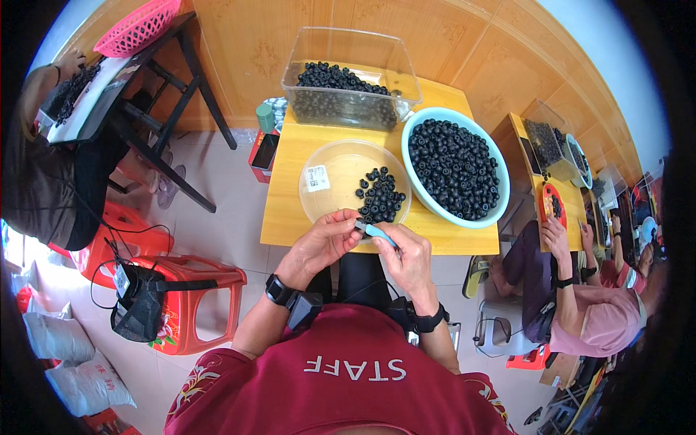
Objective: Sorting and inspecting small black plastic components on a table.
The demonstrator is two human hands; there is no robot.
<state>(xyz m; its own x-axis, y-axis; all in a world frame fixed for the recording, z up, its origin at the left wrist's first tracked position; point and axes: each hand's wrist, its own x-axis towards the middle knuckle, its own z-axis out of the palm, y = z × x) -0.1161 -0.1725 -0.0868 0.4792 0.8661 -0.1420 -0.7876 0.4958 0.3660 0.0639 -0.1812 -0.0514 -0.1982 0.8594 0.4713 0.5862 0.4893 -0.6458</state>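
Note:
My right hand (408, 257) is closed round the light blue handle of a small knife (380, 233). The knife's short metal end meets the fingertips of my left hand (325, 243). Those fingertips are pinched together on a small black part, mostly hidden by the fingers. Just beyond my hands, a shallow round clear tray (326, 199) with a white label holds a cluster of small black ring-shaped parts (382, 194). To the right of it stands a pale blue basin (415, 196) heaped with black ring-shaped parts (457, 167).
At the back of the yellow table (279, 217) stands a clear plastic bin (348, 40) partly filled with black parts. A red stool (217, 279) is at my left, with a black mesh bag (138, 308) against it. Other people work at tables on both sides.

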